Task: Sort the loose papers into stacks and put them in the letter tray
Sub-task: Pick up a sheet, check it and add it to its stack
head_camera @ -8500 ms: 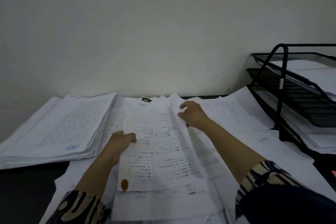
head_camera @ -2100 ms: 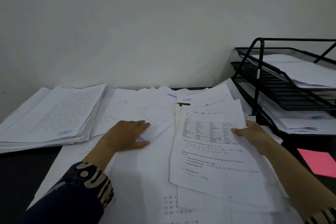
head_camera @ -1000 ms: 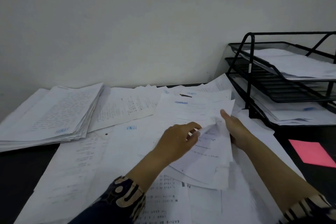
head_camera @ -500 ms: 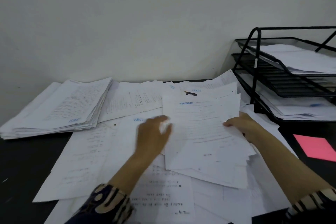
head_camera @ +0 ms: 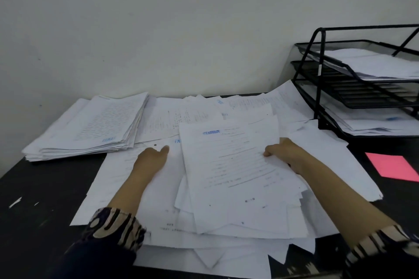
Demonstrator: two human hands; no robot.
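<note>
The left hand (head_camera: 151,159), at centre left of the frame, lies palm down on the spread of loose papers (head_camera: 140,190), fingers straight and close together, holding nothing. The right hand (head_camera: 286,153), at centre right, grips the right edge of a small bundle of sheets (head_camera: 231,165), thumb on top and the other fingers curled beneath. This bundle is printed with lines of text and a blue stamp near its top, and it rests askew on the loose papers, its upper edge tipped slightly toward the wall. The two hands are well apart, with the bundle between them. Patterned sleeves (head_camera: 118,226) cover both forearms near the lower edge of the frame.

The loose papers fan out over the middle of a dark table (head_camera: 34,199), overlapping at many angles and reaching the foot of the tray at right. At the upper left of the spread sits a thick, roughly squared stack of paper (head_camera: 95,127), its top sheet dense with text and a blue mark at its near corner. At the right edge of the frame stands a black wire letter tray (head_camera: 322,79) with three tiers: the top tier holds sheets, the middle tier shows bare mesh, and the bottom tier holds a further pile. Below the tray, on the bare table, lies a pink sheet (head_camera: 392,167), apart from the white papers. A pale wall (head_camera: 181,29) fills the upper half of the frame.
</note>
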